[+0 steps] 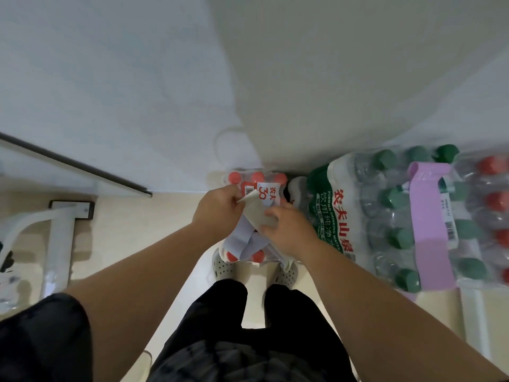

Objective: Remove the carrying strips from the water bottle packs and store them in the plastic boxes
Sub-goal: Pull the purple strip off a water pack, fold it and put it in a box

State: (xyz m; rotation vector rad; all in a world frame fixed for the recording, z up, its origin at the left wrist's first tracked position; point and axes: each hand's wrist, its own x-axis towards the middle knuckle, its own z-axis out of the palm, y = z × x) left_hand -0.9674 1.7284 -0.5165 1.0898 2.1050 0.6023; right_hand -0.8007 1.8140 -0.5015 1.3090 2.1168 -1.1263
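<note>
Both of your hands are working on the red-capped pack [258,180] that sits straight ahead of you, its far end against the pale wall [330,78] and its near end covering the toes of your shoes [223,268] in this downward view. Your left hand [217,209] has its fingers curled and pinches the upper edge of the white carrying strip [257,213], which is lifted and folded back off the top of the pack. Your right hand [289,230] pinches the same strip lower down, thumb on top and fingers tucked beneath it. Part of the strip still lies across the caps at the far end, where red printing and a barcode show, and more white bands of it run down under your hands towards the near caps. Just to the right stands a green-capped pack [385,216] with a green-and-white printed wrap, touching or nearly touching the pack you hold. A lilac strip [428,230] runs flat across its top from far edge to near edge. Beyond that, at the right border of the view, a second red-capped pack [493,216] is partly cut off. The beige floor [124,230] spreads to your left, where a white frame [57,244] stands well apart from the packs.
</note>
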